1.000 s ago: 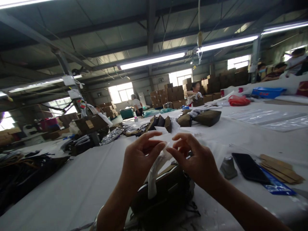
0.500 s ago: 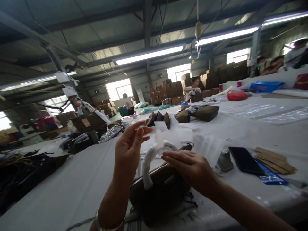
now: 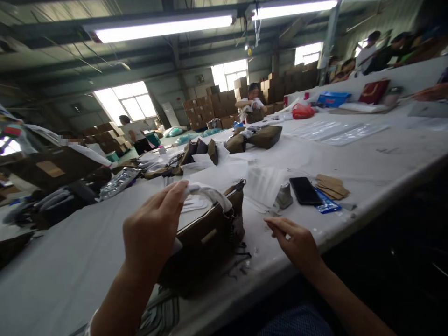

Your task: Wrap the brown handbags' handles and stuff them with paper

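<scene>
A dark olive handbag (image 3: 206, 238) stands on the white-covered table in front of me, its zipped top facing up. Its carrying handle (image 3: 206, 190) is wrapped in white material and arches above the zip. My left hand (image 3: 156, 224) is closed around the left part of that handle, hiding some of it. To the right of the bag and apart from it, my right hand (image 3: 296, 240) hovers over the table with thumb and fingertips pinched together. Whatever is between those fingertips, if anything, is too small to make out. Dark cords hang at the bag's right side.
Right of the bag lie a black phone (image 3: 305, 190), brown cardboard pieces (image 3: 331, 186), a blue packet (image 3: 328, 201) and a small grey pouch (image 3: 283, 196). More dark bags (image 3: 264, 137) and clear plastic sheets (image 3: 336, 132) lie farther back. Other people stand beyond the table.
My right hand has left the handle and moved right, away from the bag. My left hand has come down onto the wrapped handle. The view has swung right and down.
</scene>
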`<state>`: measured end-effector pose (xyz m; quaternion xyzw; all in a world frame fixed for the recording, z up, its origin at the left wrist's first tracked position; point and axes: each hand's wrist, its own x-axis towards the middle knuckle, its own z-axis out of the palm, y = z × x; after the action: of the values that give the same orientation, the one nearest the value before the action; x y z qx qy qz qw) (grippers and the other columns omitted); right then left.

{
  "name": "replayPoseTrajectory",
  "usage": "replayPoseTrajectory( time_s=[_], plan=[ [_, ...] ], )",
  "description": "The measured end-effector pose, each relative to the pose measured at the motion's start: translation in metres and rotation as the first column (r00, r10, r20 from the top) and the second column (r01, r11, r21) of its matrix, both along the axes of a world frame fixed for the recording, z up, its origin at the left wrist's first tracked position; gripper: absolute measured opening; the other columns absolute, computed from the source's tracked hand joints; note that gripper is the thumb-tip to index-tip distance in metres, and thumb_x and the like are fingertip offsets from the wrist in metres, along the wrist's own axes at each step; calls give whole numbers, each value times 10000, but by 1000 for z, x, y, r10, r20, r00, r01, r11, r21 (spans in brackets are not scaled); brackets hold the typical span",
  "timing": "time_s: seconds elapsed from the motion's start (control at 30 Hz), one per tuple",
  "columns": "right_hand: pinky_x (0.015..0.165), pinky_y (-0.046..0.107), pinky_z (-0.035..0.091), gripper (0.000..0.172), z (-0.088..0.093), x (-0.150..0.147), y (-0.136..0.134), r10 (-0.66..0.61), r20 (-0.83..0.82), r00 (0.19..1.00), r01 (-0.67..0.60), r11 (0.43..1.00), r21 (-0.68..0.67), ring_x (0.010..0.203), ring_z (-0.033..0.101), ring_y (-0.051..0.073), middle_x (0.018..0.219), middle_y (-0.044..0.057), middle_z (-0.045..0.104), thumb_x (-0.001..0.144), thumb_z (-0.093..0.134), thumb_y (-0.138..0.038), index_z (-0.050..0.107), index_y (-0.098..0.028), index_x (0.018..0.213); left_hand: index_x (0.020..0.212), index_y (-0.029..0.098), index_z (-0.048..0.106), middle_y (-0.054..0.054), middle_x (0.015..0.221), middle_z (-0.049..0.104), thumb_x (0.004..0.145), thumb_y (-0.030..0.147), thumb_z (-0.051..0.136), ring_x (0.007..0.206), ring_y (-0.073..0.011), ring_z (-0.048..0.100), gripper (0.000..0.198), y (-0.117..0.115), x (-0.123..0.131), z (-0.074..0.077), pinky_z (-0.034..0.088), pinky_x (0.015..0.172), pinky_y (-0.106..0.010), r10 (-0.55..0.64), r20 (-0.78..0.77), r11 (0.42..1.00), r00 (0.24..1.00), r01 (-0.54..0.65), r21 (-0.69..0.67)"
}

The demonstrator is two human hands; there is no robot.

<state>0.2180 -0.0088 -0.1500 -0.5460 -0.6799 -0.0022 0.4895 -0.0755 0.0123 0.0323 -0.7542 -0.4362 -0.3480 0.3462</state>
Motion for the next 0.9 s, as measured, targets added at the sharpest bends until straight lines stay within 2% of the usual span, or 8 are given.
replayPoseTrajectory(
  time_s=[0.1, 0.2, 0.33, 0.53, 0.6, 0.67, 0.77, 0.9],
  plan=[
    [857, 369, 597, 202, -18, 32, 4, -127, 152, 980, 145, 983, -110, 973, 725, 243, 1093, 57, 747, 945, 603, -200, 736, -202, 1097, 1282, 266, 663, -47, 1186, 748, 961, 263, 609, 1020, -267, 732, 325, 6, 4, -9, 528, 704, -309, 56, 108, 998, 993, -59, 26],
    [849, 356, 595, 234, -27, 40, 13, -69, 229, 971, 107, 982, -158, 975, 716, 243, 1059, 45, 743, 884, 689, -188, 744, -225, 1108, 1384, 230, 581, -90, 1283, 697, 937, 275, 644, 1132, -291, 681, 453, 8, 15, -16, 562, 878, -382, 53, 161, 998, 986, -57, 22],
    [744, 305, 584, 287, -33, 26, 27, 4, 287, 958, 50, 982, -182, 880, 709, 211, 1023, 37, 715, 851, 735, -215, 744, -276, 1131, 1468, 157, 479, -142, 1505, 499, 859, 215, 720, 1420, -339, 427, 657, 1, 23, -26, 380, 1177, -508, -76, 133, 985, 988, 55, 161],
    [619, 274, 528, 162, -43, 18, 40, 28, 274, 961, 6, 992, -122, 767, 694, 194, 958, 38, 699, 875, 678, -167, 780, -257, 964, 1349, 178, 619, -93, 1413, 607, 674, 14, 805, 1302, -296, 555, 720, -28, 16, -68, 484, 1091, -388, -290, 76, 865, 954, 227, 448],
    [627, 274, 525, 178, -43, 18, 40, 41, 248, 968, -23, 997, -74, 767, 689, 191, 969, 51, 697, 895, 648, -159, 772, -244, 990, 1324, 165, 633, -91, 1315, 678, 688, -46, 762, 1158, -241, 654, 682, -43, 20, -90, 555, 983, -320, -406, 144, 873, 903, 336, 354],
    [666, 270, 536, 185, -40, 12, 35, 62, 221, 973, -59, 998, -20, 766, 681, 170, 981, 57, 696, 929, 611, -173, 761, -237, 1015, 1304, 158, 629, -83, 1204, 725, 761, -71, 673, 1027, -195, 709, 590, -57, 32, -113, 598, 894, -285, -462, 370, 883, 806, 459, 102],
    [764, 240, 553, 210, -22, -7, 18, 233, 150, 961, -244, 968, 57, 863, 686, 141, 1081, 60, 694, 968, 550, -155, 726, -239, 1046, 1331, 219, 579, -62, 1234, 710, 896, -8, 539, 1062, -162, 708, 493, -68, 58, -143, 591, 931, -266, -319, 648, 734, 692, 613, -292],
    [825, 226, 552, 212, 18, -38, -20, 604, -154, 782, -601, 796, 72, 897, 684, 127, 959, 32, 713, 953, 556, -90, 648, -228, 1084, 1426, 283, 498, -69, 1382, 627, 954, 127, 532, 1188, -182, 646, 498, -65, 84, -161, 567, 957, -276, -127, 748, 557, 652, 670, -490]
  ],
)
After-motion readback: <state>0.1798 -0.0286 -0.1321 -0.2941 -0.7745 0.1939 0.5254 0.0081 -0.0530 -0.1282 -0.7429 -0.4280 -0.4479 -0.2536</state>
